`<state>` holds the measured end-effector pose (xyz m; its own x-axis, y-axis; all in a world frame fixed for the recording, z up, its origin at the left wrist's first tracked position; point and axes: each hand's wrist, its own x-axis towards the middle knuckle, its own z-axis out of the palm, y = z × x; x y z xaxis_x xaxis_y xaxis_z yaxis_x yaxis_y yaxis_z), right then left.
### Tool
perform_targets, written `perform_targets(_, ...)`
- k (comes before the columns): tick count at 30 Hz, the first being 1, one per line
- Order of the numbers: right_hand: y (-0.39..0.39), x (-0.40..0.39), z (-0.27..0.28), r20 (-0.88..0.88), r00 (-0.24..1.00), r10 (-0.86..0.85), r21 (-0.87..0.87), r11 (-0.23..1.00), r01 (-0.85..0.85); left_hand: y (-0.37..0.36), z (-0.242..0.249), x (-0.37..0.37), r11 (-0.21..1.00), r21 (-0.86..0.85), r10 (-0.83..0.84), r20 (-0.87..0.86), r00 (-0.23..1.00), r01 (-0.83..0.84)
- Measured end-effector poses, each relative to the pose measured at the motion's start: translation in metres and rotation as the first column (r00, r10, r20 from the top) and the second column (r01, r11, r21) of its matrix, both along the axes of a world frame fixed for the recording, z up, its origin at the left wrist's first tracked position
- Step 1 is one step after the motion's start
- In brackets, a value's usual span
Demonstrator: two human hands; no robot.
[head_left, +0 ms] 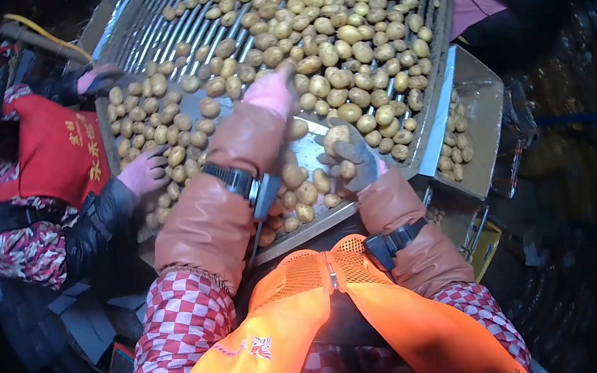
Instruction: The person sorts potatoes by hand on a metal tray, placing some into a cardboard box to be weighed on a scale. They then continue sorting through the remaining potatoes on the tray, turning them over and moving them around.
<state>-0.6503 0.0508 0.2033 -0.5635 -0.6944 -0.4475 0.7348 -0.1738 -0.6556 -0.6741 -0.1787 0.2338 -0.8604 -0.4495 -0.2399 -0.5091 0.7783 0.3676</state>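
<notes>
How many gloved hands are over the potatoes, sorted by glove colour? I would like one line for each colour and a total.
Pink gloves: 3, namely the person's left hand and a co-worker's two hands
Grey gloves: 1, the person's right hand, holding a potato
Total: 4

A potato-sorting line: roller conveyor [149, 34] carrying potatoes [340, 34].

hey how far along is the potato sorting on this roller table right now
Done: some potatoes already lie in the side tray at right. In hand: the right hand grips one potato, and the left hand reaches into the pile. Left: most of it, since the roller table is thick with loose potatoes, and a co-worker's gloved hand works them too.
</notes>
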Motion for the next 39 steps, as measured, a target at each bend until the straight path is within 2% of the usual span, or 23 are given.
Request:
perform_targets(2,0.035,-0.008,-0.023,0.113,0.991,-0.078,-0.393,0.912,0.117,-0.008,-0.025,-0.024,0.998,-0.044,-0.047,-0.024,0.999,0.046)
perform_targets(4,0.089,-0.027,-0.029,0.293,0.931,-0.217,-0.499,0.796,0.342,-0.011,-0.028,-0.036,0.999,-0.043,-0.016,-0.014,1.000,0.016)
perform_targets(7,0.141,-0.055,0.025,0.481,0.704,-0.522,-0.251,0.688,0.681,-0.021,-0.038,-0.041,0.999,-0.025,-0.039,0.000,0.999,0.039)
perform_targets(12,0.115,-0.029,-0.023,-0.040,0.879,-0.474,0.073,0.876,0.476,-0.024,-0.031,-0.022,0.993,0.014,-0.116,0.159,0.981,0.115)
perform_targets(13,0.084,-0.015,0.012,-0.037,0.905,-0.424,0.212,0.881,0.422,-0.019,-0.022,-0.009,0.987,0.047,-0.159,0.200,0.967,0.152)
perform_targets(14,0.083,-0.008,-0.023,-0.260,0.932,-0.254,0.230,0.921,0.315,-0.006,-0.014,0.002,0.989,0.075,-0.142,0.198,0.970,0.129)
perform_targets(15,0.070,-0.004,-0.013,-0.231,0.953,-0.195,0.227,0.942,0.248,-0.002,-0.023,0.009,0.987,0.048,-0.159,0.147,0.976,0.154)
perform_targets(17,0.042,0.003,0.008,-0.172,0.983,-0.065,0.223,0.969,0.103,0.002,-0.036,0.011,0.993,0.119,-0.021,0.145,0.989,0.004)
perform_targets(20,0.032,0.009,-0.006,-0.156,0.986,0.051,0.246,0.969,-0.011,0.017,-0.005,0.028,0.942,0.223,0.236,0.088,0.968,-0.250)
perform_targets(21,0.026,0.012,0.015,0.021,1.000,0.001,0.127,0.992,-0.004,0.018,-0.001,0.038,0.811,0.509,0.323,0.022,0.946,-0.289)
perform_targets(23,0.012,0.019,-0.028,-0.188,0.982,0.011,0.241,0.970,0.036,0.026,-0.044,0.057,0.802,0.598,0.152,-0.184,0.971,-0.012)
perform_targets(25,0.021,0.028,-0.016,0.024,0.999,0.048,0.081,0.995,-0.050,0.051,-0.017,0.095,0.616,0.787,0.080,-0.103,0.991,0.032)
perform_targets(26,0.028,0.024,-0.017,0.045,0.995,0.086,0.055,0.995,-0.089,0.064,0.011,0.110,0.510,0.852,0.239,-0.006,0.971,-0.120)
perform_targets(27,0.032,0.026,-0.033,0.095,0.995,-0.015,-0.094,0.995,0.024,0.065,0.011,0.124,0.564,0.815,0.308,-0.061,0.950,-0.130)
perform_targets(28,0.046,0.018,-0.029,0.130,0.988,-0.081,-0.008,0.997,0.083,0.067,0.011,0.137,0.618,0.772,0.369,-0.118,0.922,-0.148)
perform_targets(30,0.083,0.001,0.003,0.054,0.949,-0.312,0.090,0.948,0.307,0.043,-0.022,0.165,0.942,0.330,0.098,-0.454,0.886,0.065)
perform_targets(31,0.115,-0.012,-0.009,0.121,0.905,-0.407,-0.024,0.911,0.413,0.040,-0.028,0.181,0.985,0.045,-0.123,-0.505,0.854,0.168)
perform_targets(32,0.148,-0.027,-0.019,0.201,0.851,-0.485,-0.127,0.849,0.513,0.043,-0.031,0.193,0.978,-0.056,-0.205,-0.413,0.887,0.200)
perform_targets(33,0.169,-0.030,-0.011,0.339,0.731,-0.593,-0.134,0.738,0.661,0.049,-0.033,0.194,0.973,-0.087,-0.229,-0.341,0.912,0.212)
perform_targets(34,0.182,-0.031,-0.010,0.238,0.714,-0.658,-0.096,0.716,0.692,0.056,-0.035,0.194,0.967,-0.117,-0.249,-0.265,0.932,0.225)
perform_targets(35,0.178,-0.028,0.001,0.323,0.542,-0.776,0.023,0.579,0.815,0.061,-0.038,0.192,0.961,-0.146,-0.262,-0.191,0.946,0.236)
perform_targets(37,0.194,-0.031,-0.024,0.270,0.572,-0.775,0.092,0.612,0.786,0.049,-0.064,0.179,0.972,-0.049,-0.234,-0.296,0.926,0.230)
perform_targets(39,0.222,-0.042,-0.063,0.527,0.642,-0.557,0.033,0.768,0.639,0.044,-0.071,0.163,0.974,0.076,-0.170,-0.366,0.915,0.212)
